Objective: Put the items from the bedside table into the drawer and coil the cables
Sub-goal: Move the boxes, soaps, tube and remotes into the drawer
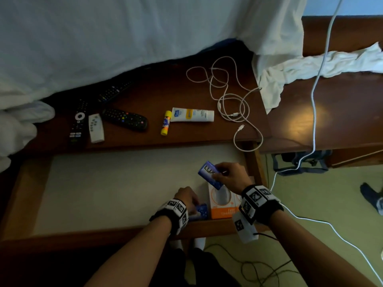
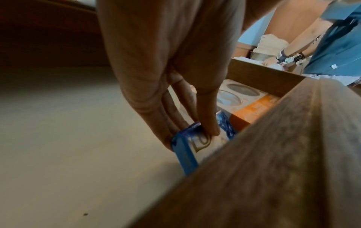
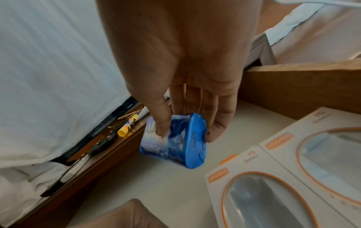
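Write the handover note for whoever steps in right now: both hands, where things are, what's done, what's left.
Left hand: grip on a blue soap packet, setting it down in the drawer against the front wall, beside the orange-and-white boxes.
Right hand: grip on a second blue soap packet, held above the drawer.
Done: the boxes are in the drawer.
Left on the bedside table: four remotes, a glue stick, a cream tube and the white cable, loose and uncoiled, one end hanging over the edge.
Another white cable runs down to the floor, also uncoiled.
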The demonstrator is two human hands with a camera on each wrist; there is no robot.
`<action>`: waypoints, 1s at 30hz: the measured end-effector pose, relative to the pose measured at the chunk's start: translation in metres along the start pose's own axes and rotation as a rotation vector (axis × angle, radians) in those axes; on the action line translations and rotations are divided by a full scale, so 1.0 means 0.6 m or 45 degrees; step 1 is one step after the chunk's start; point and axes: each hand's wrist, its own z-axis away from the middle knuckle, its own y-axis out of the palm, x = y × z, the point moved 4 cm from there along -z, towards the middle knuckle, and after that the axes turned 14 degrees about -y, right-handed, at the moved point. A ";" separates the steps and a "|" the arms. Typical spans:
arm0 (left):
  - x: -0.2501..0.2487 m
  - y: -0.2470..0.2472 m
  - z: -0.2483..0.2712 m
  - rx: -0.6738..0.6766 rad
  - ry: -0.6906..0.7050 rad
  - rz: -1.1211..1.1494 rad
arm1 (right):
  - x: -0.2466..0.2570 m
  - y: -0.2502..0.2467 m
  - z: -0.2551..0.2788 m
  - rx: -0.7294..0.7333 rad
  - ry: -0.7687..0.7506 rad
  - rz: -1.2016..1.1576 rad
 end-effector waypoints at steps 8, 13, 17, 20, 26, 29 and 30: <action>-0.011 0.017 -0.020 0.015 -0.010 -0.081 | -0.010 0.027 -0.006 0.061 0.010 0.028; -0.002 0.018 -0.016 0.038 0.012 -0.150 | -0.007 0.048 -0.023 0.074 0.016 0.129; 0.018 0.018 -0.008 0.105 0.018 -0.150 | 0.000 0.066 -0.043 0.114 -0.004 0.221; 0.039 0.016 -0.010 0.040 -0.043 -0.163 | 0.006 0.087 -0.059 0.214 -0.047 0.316; 0.061 0.026 -0.016 -0.003 -0.209 -0.203 | 0.011 0.134 -0.082 0.525 -0.144 0.542; 0.065 0.030 -0.018 0.011 -0.227 -0.190 | 0.009 0.153 -0.088 0.601 -0.178 0.649; 0.065 0.029 -0.019 0.013 -0.226 -0.177 | 0.006 0.157 -0.088 0.616 -0.178 0.682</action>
